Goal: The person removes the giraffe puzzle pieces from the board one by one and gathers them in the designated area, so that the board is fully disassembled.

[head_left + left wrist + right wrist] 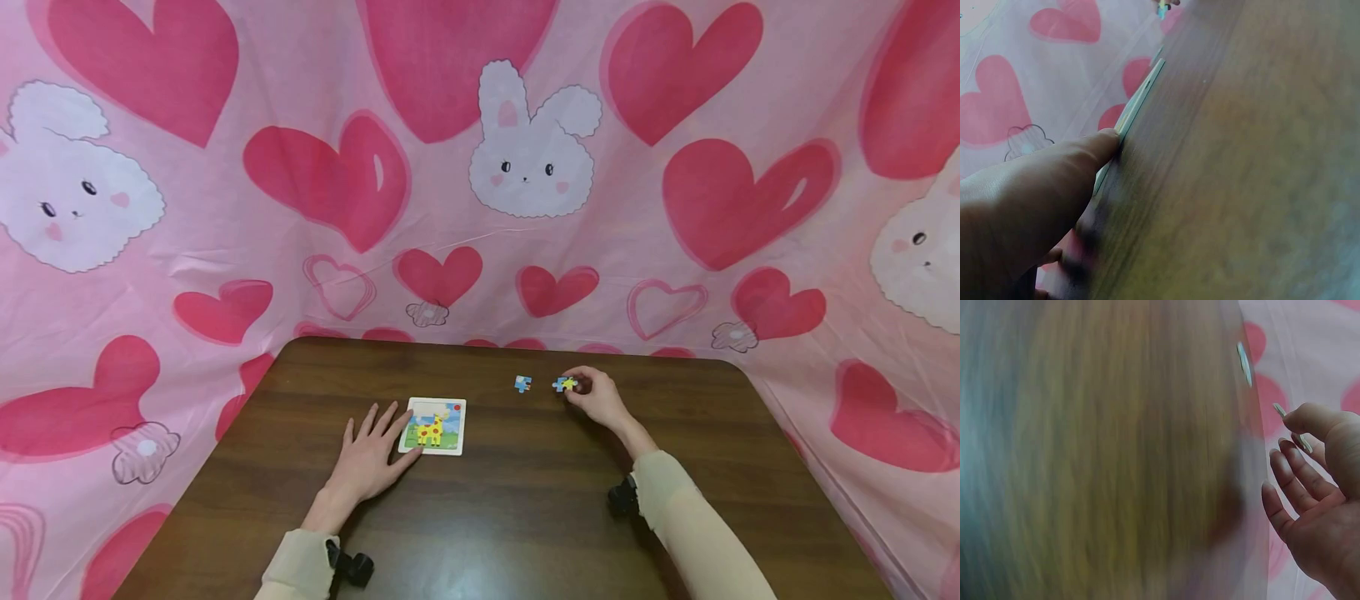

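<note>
My left hand (366, 460) lies with spread fingers at the left side of a small white-framed giraffe jigsaw board (462, 427), thumb and a fingertip on its frame. Seen edge-on in the left wrist view, the board (1141, 100) lies flat under the thumb tip. Over to the right, my right hand (602, 400) pinches a blue and yellow puzzle piece (563, 384) between thumb and index finger. That piece (1279, 410) appears tilted in the right wrist view, partly hidden by the thumb, with the other fingers loosely bent. A second, blue puzzle piece (522, 383) lies just left of it.
Everything lies on a dark brown wooden table (517, 517) with rounded far corners. A pink curtain (450, 233) with hearts and rabbits hangs close behind the table and along its sides. Black wrist cameras (352, 567) are strapped near both light sleeves.
</note>
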Demonstrator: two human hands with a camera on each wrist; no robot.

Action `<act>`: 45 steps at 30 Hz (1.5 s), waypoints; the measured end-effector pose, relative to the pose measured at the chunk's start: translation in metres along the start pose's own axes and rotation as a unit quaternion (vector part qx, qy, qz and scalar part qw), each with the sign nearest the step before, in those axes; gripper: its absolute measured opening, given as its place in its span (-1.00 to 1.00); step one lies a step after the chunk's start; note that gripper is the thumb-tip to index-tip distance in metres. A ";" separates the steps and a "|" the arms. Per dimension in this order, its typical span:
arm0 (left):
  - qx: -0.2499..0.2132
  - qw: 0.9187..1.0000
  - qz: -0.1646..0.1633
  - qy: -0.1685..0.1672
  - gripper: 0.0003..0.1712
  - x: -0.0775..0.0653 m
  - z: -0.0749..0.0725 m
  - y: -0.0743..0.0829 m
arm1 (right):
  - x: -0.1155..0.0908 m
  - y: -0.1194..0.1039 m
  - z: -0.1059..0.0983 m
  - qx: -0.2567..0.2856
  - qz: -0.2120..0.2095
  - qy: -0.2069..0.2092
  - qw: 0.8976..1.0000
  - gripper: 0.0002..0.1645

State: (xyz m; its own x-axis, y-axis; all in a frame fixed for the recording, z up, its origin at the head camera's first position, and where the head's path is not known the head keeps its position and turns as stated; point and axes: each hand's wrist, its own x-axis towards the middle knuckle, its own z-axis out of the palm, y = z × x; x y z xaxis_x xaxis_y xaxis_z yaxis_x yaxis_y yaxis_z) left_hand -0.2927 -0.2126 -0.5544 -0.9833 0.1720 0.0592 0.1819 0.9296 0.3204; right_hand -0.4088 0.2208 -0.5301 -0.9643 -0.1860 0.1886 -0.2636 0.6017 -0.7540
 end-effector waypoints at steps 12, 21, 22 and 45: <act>-0.002 1.000 0.001 0.000 -0.06 0.001 0.002 -0.001 | -0.005 0.027 -0.030 -0.043 0.019 0.018 0.999 -0.63; -0.003 1.000 0.001 0.000 -0.07 0.001 0.000 0.000 | -0.007 0.025 -0.029 -0.111 0.008 0.003 0.994 -0.63; -0.004 1.000 0.001 0.000 -0.07 0.001 0.000 0.000 | -0.008 0.025 -0.029 -0.117 0.012 0.004 0.993 -0.63; -0.005 1.000 -0.002 -0.006 -0.07 0.001 -0.001 0.001 | -0.008 0.018 -0.026 -0.087 0.034 0.030 0.995 -0.57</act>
State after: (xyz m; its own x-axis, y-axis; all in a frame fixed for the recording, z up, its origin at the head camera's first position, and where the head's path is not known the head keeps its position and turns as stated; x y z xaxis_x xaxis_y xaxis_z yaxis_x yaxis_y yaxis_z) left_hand -0.2934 -0.2125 -0.5529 -0.9840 0.1720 0.0474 0.1779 0.9268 0.3307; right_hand -0.4069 0.2530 -0.5291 -0.9786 -0.0960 0.1823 -0.1929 0.7378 -0.6469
